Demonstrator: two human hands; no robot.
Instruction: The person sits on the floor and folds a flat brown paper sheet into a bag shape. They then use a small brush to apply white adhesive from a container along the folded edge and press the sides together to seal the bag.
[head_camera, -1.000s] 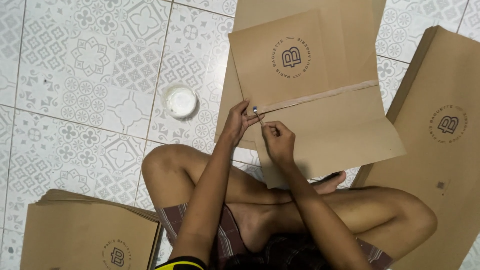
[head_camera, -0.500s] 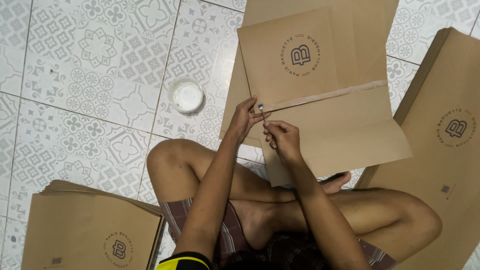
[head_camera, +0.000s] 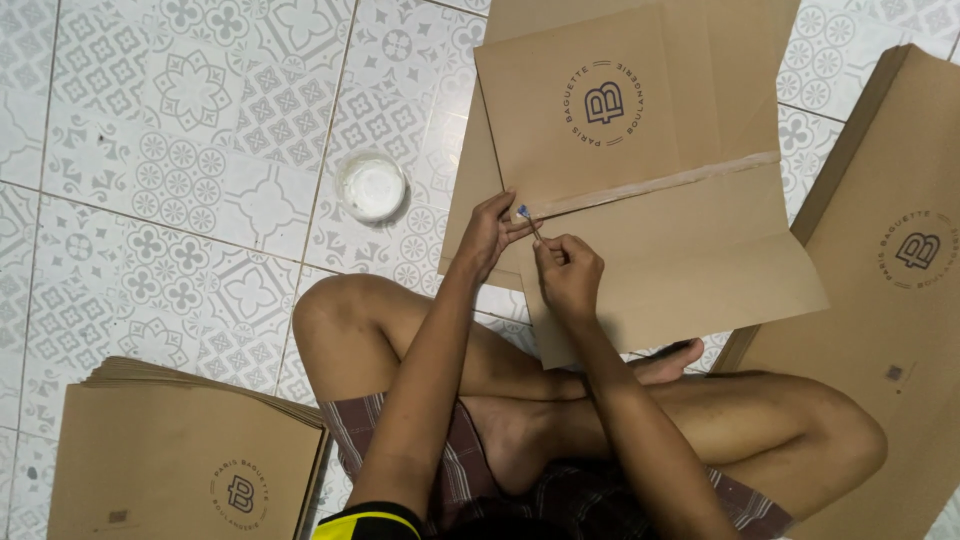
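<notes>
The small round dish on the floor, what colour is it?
The dish is white, seen in the head view.

Arms: bare from the shoulder down, no watch or bands.
Left hand (head_camera: 487, 236): bare, ungloved.
Right hand (head_camera: 570, 278): bare, ungloved.
Top: black, yellow trim at the edge.
Shorts: plaid, dark red with pale stripes.
Legs, feet: bare.
</notes>
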